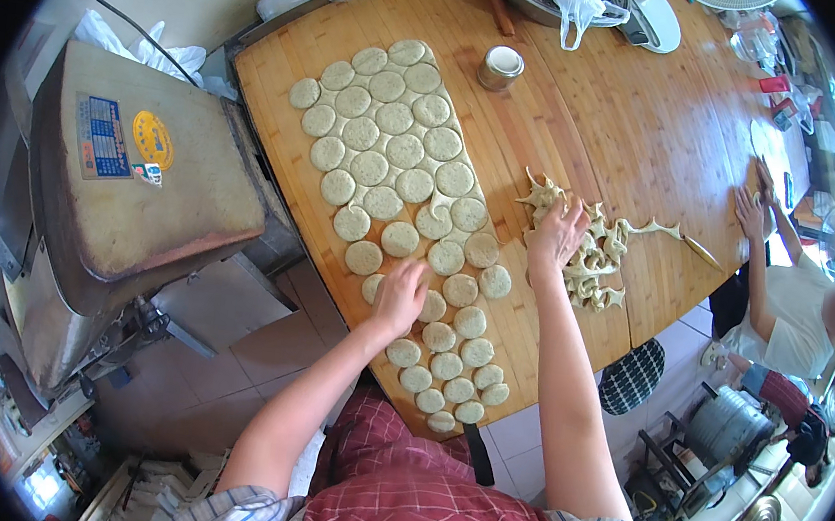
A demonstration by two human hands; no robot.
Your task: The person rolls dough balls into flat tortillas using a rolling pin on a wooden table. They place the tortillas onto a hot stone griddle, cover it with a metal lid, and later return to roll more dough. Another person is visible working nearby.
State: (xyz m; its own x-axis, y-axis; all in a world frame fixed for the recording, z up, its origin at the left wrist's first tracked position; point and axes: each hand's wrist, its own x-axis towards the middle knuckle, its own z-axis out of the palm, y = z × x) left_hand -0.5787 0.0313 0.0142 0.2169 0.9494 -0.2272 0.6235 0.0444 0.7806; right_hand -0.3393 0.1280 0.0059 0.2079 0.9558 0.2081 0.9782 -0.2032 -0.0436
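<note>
A flat sheet of speckled dough (390,150), cut into many round pieces, lies on the wooden table. In its upper part, webbing still joins the rounds; nearer me, separate dough rounds (446,366) sit on bare wood. Strips of dough curl over a couple of rounds (434,221) at the web's lower edge. My left hand (398,300) is low over the separate rounds with its fingers bent together, and whatever is under the fingertips is hidden. On the right, my right hand (557,238) touches a heap of stringy dough scraps (594,266); its grip is partly hidden.
A metal round cutter or can (501,68) stands beyond the sheet. A slim wooden stick (702,252) lies right of the scraps. To the left stands a large worn machine (155,167). Another person (782,311) works at the table's far right. A checked stool (631,377) is below the edge.
</note>
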